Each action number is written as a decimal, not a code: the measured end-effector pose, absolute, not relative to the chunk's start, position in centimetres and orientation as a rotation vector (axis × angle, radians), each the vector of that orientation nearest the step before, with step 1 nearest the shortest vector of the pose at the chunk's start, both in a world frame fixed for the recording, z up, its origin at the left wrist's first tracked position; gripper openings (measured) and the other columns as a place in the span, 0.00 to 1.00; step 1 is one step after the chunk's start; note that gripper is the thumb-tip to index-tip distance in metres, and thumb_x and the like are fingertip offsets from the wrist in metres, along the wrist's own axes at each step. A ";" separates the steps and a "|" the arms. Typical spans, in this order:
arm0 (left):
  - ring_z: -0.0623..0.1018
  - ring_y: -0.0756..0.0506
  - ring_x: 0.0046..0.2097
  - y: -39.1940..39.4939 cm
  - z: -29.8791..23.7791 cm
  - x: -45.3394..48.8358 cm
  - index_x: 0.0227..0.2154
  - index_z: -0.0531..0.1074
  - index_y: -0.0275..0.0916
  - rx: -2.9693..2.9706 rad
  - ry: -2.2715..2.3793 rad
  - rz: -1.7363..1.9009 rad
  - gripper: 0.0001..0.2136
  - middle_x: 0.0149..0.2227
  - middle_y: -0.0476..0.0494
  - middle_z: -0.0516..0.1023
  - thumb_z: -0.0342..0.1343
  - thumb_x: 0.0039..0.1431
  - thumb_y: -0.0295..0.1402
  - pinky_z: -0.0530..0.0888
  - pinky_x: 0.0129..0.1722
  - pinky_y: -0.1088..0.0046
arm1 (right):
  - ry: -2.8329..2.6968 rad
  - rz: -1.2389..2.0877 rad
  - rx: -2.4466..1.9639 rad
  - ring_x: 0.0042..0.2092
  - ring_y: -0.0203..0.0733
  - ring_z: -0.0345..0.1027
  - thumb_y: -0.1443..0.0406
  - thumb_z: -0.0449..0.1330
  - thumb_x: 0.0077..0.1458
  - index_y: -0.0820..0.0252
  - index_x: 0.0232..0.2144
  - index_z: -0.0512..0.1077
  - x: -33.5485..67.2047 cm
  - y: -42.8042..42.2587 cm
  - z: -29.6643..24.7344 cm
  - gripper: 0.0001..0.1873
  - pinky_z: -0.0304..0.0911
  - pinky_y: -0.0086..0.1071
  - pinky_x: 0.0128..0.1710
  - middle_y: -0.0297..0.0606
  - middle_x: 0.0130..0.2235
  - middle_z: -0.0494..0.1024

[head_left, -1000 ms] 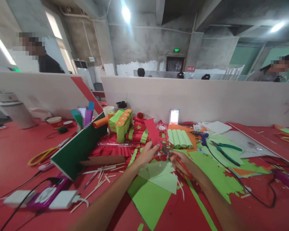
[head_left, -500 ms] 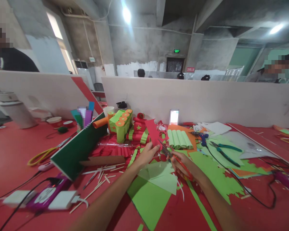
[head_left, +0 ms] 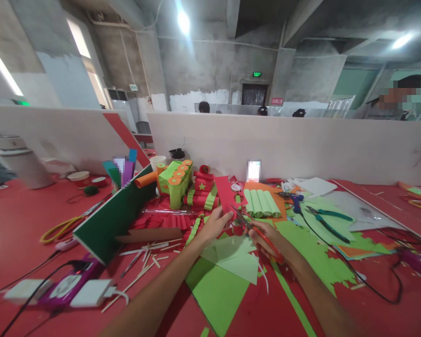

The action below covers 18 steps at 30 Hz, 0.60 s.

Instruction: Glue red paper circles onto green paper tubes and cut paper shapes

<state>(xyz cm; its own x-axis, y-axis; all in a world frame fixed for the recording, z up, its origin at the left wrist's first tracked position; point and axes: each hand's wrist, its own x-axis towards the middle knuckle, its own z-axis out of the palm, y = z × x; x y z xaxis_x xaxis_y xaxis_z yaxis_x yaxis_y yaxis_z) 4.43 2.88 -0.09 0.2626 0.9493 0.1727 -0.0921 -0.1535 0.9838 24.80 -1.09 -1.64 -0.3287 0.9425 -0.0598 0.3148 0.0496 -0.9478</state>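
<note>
My left hand (head_left: 215, 223) pinches the lower edge of a red paper sheet (head_left: 226, 193) and holds it upright over the table. My right hand (head_left: 266, 239) grips red-handled scissors (head_left: 247, 223), whose blades point up-left and meet the paper's right edge. Below both hands lie light green paper sheets (head_left: 228, 276) and pale triangular offcuts. Just behind the red sheet stand rolled red and green paper tubes (head_left: 200, 189) and a row of light green rolls (head_left: 262, 202).
A dark green board (head_left: 114, 217) leans at the left, with thin sticks (head_left: 143, 262) scattered before it. Chargers and cables (head_left: 66, 290) lie at lower left. Pliers (head_left: 328, 220) and a glue gun (head_left: 292, 199) rest at the right. White partitions (head_left: 301, 145) back the red table (head_left: 17, 224); people sit beyond.
The red paper has been lowered a little and its top edge looks shorter. A person behind the left partition has moved out of view. Both hands stay nearly in place.
</note>
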 end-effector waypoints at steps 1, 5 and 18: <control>0.63 0.53 0.21 2.9 -0.1 4.4 0.27 0.66 0.38 1.396 0.863 1.158 0.16 0.20 0.55 0.66 0.59 0.49 0.46 0.59 0.23 0.77 | -1.708 1.303 -1.267 0.13 0.28 0.54 0.42 0.60 0.52 0.60 0.44 0.70 24.8 -1.1 -1.6 0.30 0.51 0.21 0.10 0.25 0.19 0.66; 0.62 0.53 0.21 2.9 0.0 4.4 0.29 0.67 0.37 1.384 0.863 1.178 0.16 0.20 0.55 0.66 0.60 0.50 0.46 0.58 0.22 0.77 | -1.704 1.327 -1.258 0.13 0.28 0.53 0.42 0.60 0.51 0.60 0.44 0.69 24.7 -1.0 -1.4 0.30 0.50 0.21 0.10 0.25 0.18 0.65; 0.62 0.53 0.22 3.3 -0.4 3.9 0.25 0.64 0.38 1.481 0.892 1.118 0.16 0.19 0.55 0.64 0.59 0.52 0.46 0.58 0.23 0.76 | -1.796 1.221 -1.226 0.15 0.30 0.56 0.41 0.56 0.54 0.60 0.44 0.68 24.8 -1.1 -2.0 0.30 0.53 0.23 0.13 0.27 0.20 0.67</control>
